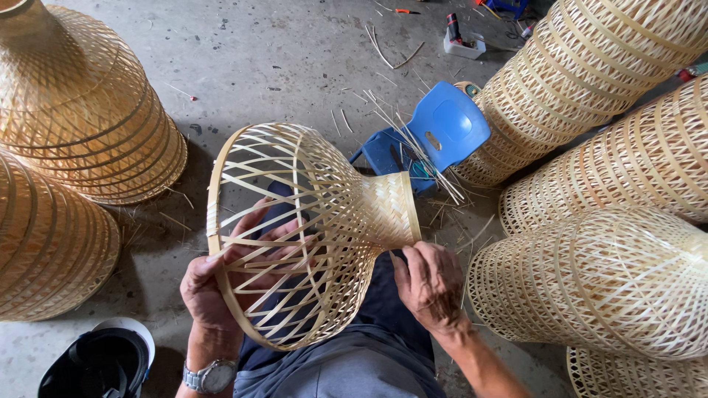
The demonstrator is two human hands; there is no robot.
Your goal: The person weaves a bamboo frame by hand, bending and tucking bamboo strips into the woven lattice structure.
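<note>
A woven bamboo lampshade frame (310, 228) lies on its side across the person's lap, its wide open mouth toward the left and its narrow, tightly woven neck toward the right; nothing lies inside it except the fingers reaching in. The left hand (221, 284) grips the wide rim, fingers curled through the open lattice and closed on the strips. The right hand (428, 284) rests under the neck, fingers bent and pressing against the weave near its edge. Finished bamboo shades (81, 118) are stacked at the left edge of the concrete floor (280, 59), more bamboo shades (612, 273) piled on the right. A small blue plastic chair (442, 129) stands beyond the frame, loose bamboo slivers (413, 144) across it. A dark helmet (99, 361) sits at the bottom left corner.
</note>
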